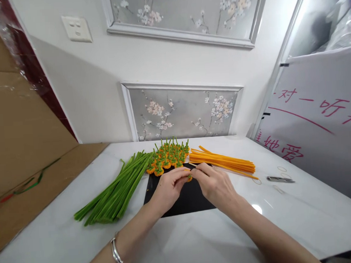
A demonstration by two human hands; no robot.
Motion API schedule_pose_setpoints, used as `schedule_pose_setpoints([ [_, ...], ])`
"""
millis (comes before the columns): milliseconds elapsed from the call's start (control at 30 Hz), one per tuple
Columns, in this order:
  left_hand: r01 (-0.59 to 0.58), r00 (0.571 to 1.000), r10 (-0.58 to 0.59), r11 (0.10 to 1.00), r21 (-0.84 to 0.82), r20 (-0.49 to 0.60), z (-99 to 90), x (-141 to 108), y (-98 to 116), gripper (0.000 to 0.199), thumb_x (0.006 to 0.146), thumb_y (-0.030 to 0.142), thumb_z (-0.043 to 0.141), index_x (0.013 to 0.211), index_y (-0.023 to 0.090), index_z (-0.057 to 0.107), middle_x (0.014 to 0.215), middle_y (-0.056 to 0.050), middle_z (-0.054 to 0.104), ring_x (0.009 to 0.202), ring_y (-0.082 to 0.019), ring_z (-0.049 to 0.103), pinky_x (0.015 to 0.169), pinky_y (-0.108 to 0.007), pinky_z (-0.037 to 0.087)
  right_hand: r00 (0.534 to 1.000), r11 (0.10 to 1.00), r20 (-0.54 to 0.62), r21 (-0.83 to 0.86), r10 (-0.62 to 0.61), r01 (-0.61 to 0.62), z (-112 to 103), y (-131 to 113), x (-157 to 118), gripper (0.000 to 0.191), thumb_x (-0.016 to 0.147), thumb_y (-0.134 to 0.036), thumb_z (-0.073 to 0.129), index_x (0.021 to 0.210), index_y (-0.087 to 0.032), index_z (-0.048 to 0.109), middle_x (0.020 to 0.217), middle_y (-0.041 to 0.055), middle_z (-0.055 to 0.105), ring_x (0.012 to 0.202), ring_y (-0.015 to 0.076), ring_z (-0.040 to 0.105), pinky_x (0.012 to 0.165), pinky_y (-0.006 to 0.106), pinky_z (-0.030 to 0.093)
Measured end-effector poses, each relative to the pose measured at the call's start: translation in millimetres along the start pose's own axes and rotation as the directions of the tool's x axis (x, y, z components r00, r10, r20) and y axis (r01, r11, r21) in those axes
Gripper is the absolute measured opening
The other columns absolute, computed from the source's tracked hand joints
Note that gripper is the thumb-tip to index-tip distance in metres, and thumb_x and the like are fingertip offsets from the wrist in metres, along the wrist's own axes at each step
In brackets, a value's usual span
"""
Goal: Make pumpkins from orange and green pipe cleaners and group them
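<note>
Above the black mat (pixel 194 197), my left hand (pixel 170 187) is closed, pinching a small orange-and-green pipe-cleaner piece (pixel 190 178). My right hand (pixel 216 182) is closed too, its fingertips meeting that piece from the right. A thin pale stick (pixel 192 164) juts out from the top of the right hand's fingers. The fingers hide most of the small piece. Just beyond the hands stand several finished-looking orange pieces with upright green stems (pixel 168 157), like tiny pumpkins.
Left of the mat lies a bundle of green pipe cleaners (pixel 116 190); orange pipe cleaners (pixel 225 160) lie to the right. Farther right are small metal snippers (pixel 281 179) and several rubber bands (pixel 281 169). Cardboard (pixel 33 188) borders the white table (pixel 194 241) on the left.
</note>
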State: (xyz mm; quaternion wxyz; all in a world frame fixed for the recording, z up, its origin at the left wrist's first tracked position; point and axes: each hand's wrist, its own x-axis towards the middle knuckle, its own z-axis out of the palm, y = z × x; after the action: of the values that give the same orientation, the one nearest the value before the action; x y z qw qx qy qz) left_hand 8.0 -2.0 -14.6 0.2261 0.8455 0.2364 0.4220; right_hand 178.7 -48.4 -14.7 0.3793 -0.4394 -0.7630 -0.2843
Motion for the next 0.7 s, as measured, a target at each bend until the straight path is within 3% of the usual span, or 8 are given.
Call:
schedule_pose_setpoints([
  [200, -0.065, 0.998, 0.066, 0.990, 0.125, -0.005, 0.0, 0.6, 3.4, 0.023, 0.087, 0.008, 0.050, 0.092, 0.018, 0.070, 0.098, -0.005, 0.070, 0.092, -0.016, 0.066, 0.083, -0.027, 0.053, 0.999, 0.999, -0.003, 0.014, -0.036, 0.036, -2.2, -3.5, -0.8, 0.026, 0.094, -0.010, 0.044, 0.087, -0.020, 0.066, 0.077, 0.0014, 0.065, 0.061, 0.0118, 0.055, 0.055, 0.025, 0.033],
  [367, -0.068, 0.993, 0.089, 0.970, 0.233, -0.082, 0.6, -1.3, 3.3, 0.023, 0.086, 0.006, 0.050, 0.094, 0.016, 0.069, 0.102, -0.009, 0.069, 0.097, -0.018, 0.065, 0.085, -0.029, 0.053, 0.992, 0.998, 0.121, 0.063, 0.017, -0.025, -8.8, -6.2, 0.6, 0.016, 0.091, -0.017, 0.052, 0.084, -0.020, 0.066, 0.078, 0.0023, 0.065, 0.069, 0.0153, 0.057, 0.060, 0.028, 0.034],
  [467, -0.062, 0.991, 0.087, 0.970, 0.235, -0.097, 1.9, -1.8, 6.4, 0.021, 0.086, 0.007, 0.051, 0.094, 0.016, 0.068, 0.100, -0.008, 0.069, 0.096, -0.018, 0.065, 0.085, -0.030, 0.053, 0.995, 0.997, 0.085, 0.059, 0.046, -0.051, -9.7, -7.5, 3.8, 0.012, 0.091, -0.022, 0.054, 0.087, -0.020, 0.065, 0.082, 0.0035, 0.066, 0.077, 0.0178, 0.056, 0.069, 0.031, 0.035],
  [600, -0.050, 0.993, 0.069, 0.980, 0.190, -0.097, 3.3, -0.7, 12.6, 0.023, 0.085, 0.006, 0.050, 0.095, 0.018, 0.068, 0.099, -0.006, 0.069, 0.093, -0.018, 0.065, 0.084, -0.029, 0.053, 0.999, 0.999, 0.041, -0.012, -0.032, 0.033, -4.4, -10.8, 7.0, 0.017, 0.092, -0.015, 0.051, 0.081, -0.021, 0.064, 0.078, 0.0024, 0.065, 0.072, 0.0169, 0.053, 0.069, 0.033, 0.031],
  [700, -0.030, 0.997, 0.042, 0.987, 0.160, -0.072, 3.9, -0.1, 14.6, 0.021, 0.087, 0.009, 0.049, 0.091, 0.017, 0.068, 0.097, -0.007, 0.069, 0.089, -0.018, 0.065, 0.080, -0.029, 0.054, 0.999, 0.998, 0.048, 0.067, 0.013, -0.016, -1.7, -11.6, 9.1, 0.019, 0.092, -0.014, 0.049, 0.079, -0.019, 0.061, 0.075, 0.0030, 0.063, 0.072, 0.0169, 0.053, 0.069, 0.033, 0.032],
])
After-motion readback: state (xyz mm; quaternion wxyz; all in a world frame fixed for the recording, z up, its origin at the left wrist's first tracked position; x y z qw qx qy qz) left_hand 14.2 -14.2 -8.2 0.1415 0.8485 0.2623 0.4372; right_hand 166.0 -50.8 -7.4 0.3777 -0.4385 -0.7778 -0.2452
